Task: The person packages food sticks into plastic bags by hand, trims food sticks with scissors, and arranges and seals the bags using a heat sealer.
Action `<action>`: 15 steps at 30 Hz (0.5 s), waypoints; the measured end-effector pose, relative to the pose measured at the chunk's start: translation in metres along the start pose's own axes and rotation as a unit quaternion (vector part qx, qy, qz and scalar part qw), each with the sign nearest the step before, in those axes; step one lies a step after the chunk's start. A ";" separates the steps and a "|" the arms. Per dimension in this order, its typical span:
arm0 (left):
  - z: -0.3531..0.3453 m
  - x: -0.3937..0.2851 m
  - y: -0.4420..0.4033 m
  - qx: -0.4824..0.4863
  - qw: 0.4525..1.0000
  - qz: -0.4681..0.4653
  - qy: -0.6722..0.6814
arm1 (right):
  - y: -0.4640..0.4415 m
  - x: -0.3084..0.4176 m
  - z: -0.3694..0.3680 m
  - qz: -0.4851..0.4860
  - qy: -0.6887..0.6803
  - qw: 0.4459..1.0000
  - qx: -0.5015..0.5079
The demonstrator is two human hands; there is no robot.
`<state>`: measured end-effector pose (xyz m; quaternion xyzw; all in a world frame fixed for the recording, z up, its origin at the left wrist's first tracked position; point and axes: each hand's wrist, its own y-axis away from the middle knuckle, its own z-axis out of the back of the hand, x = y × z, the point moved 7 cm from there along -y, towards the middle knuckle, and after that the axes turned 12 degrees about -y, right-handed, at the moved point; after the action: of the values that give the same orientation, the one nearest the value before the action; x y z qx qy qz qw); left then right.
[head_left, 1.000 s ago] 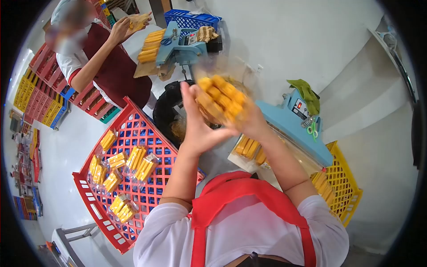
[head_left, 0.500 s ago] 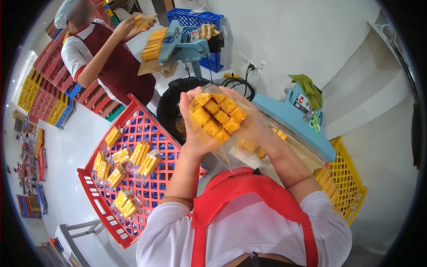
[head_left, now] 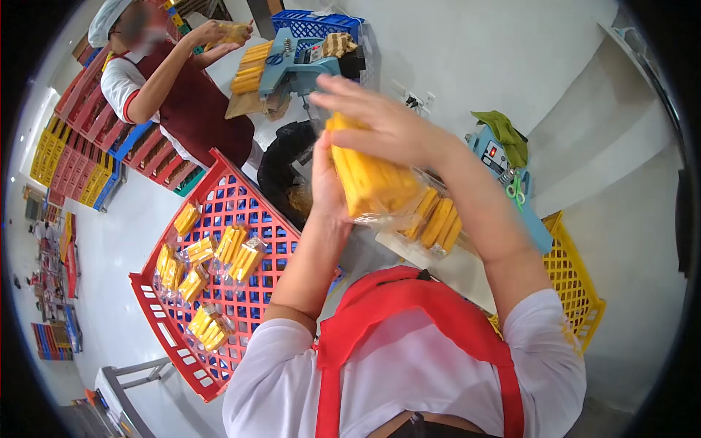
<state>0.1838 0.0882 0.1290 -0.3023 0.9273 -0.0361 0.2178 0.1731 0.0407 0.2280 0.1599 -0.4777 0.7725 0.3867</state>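
Observation:
A clear plastic bag of yellow stick-shaped snacks point(head_left: 374, 182) is in front of my chest, its sticks now seen along their length. My left hand point(head_left: 328, 182) grips the bag from its left side. Over the bag's upper end is my right hand point(head_left: 387, 128), slightly blurred, with fingers stretched out flat and the thumb side against the bag. Below and to the right, more bagged sticks point(head_left: 442, 223) lie on a pale work surface point(head_left: 420, 259).
Several filled bags point(head_left: 244, 259) lie in a red crate point(head_left: 175, 358) at left. Beyond it stands a black-lined bin point(head_left: 274, 164). A blue sealing machine point(head_left: 537, 230) with green scissors point(head_left: 515, 190) and a yellow crate point(head_left: 573, 285) are at right. A co-worker point(head_left: 197, 109) holds another bag.
The bag has turned from showing the stick ends to showing their sides. My right hand has moved from the bag's right side up over its upper end.

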 end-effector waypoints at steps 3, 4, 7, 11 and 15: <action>0.018 0.008 -0.012 -0.092 0.995 0.044 0.008 | -0.011 -0.080 -0.037 -0.391 -0.198 0.869 0.229; 0.016 0.005 -0.015 -0.079 0.996 0.038 0.000 | -0.015 -0.091 -0.041 -0.402 -0.210 0.857 0.245; 0.012 -0.007 -0.018 -0.040 0.999 -0.017 0.009 | -0.021 -0.107 -0.054 -0.459 -0.255 0.813 0.252; 0.041 -0.016 -0.011 -0.149 0.987 -0.025 0.052 | -0.020 -0.120 -0.074 -0.531 -0.298 0.756 0.240; 0.063 -0.023 -0.007 -0.176 0.977 -0.013 0.117 | -0.030 -0.139 -0.100 -0.517 -0.318 0.751 0.259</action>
<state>0.2306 0.0999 0.0821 -0.3416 0.9342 0.0893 0.0505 0.2983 0.0722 0.1120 0.7131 -0.1996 0.4530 0.4964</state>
